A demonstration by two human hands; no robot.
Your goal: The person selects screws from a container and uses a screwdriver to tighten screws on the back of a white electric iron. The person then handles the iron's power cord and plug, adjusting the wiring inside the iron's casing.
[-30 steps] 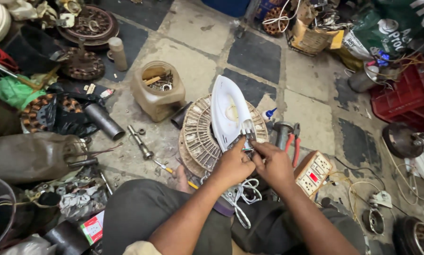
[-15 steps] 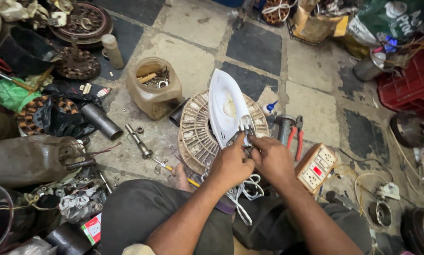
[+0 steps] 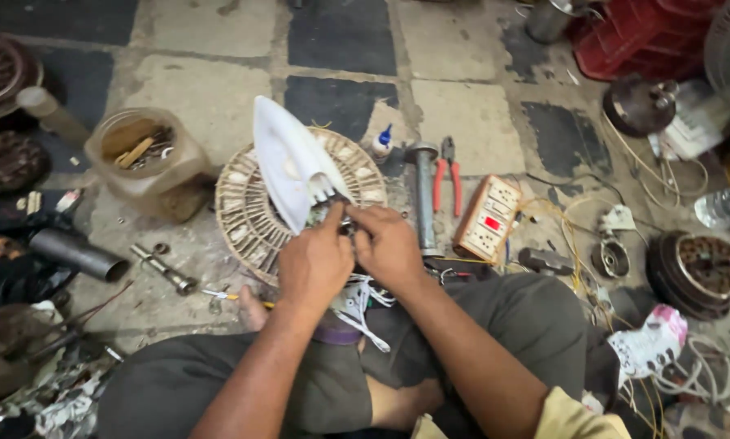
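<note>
A white clothes iron (image 3: 288, 167) stands tilted on its rear end over a round wire fan guard (image 3: 247, 213). My left hand (image 3: 315, 264) and my right hand (image 3: 388, 246) are pressed together at the iron's rear end, fingers pinching its small metal terminals and wiring. A white braided cord (image 3: 357, 307) hangs from there onto my lap. What exactly each fingertip pinches is hidden by the hands.
Red-handled pliers (image 3: 446, 175), a grey metal cylinder (image 3: 423, 199) and a beige switch-and-socket board (image 3: 487, 217) lie to the right. A plastic jar of parts (image 3: 141, 158) stands left. A small screwdriver (image 3: 227, 296), metal tube (image 3: 79, 254) and motor parts (image 3: 697, 272) surround me.
The view has shifted down and right. Both hands stay at the iron's rear end, with only small finger movements.
</note>
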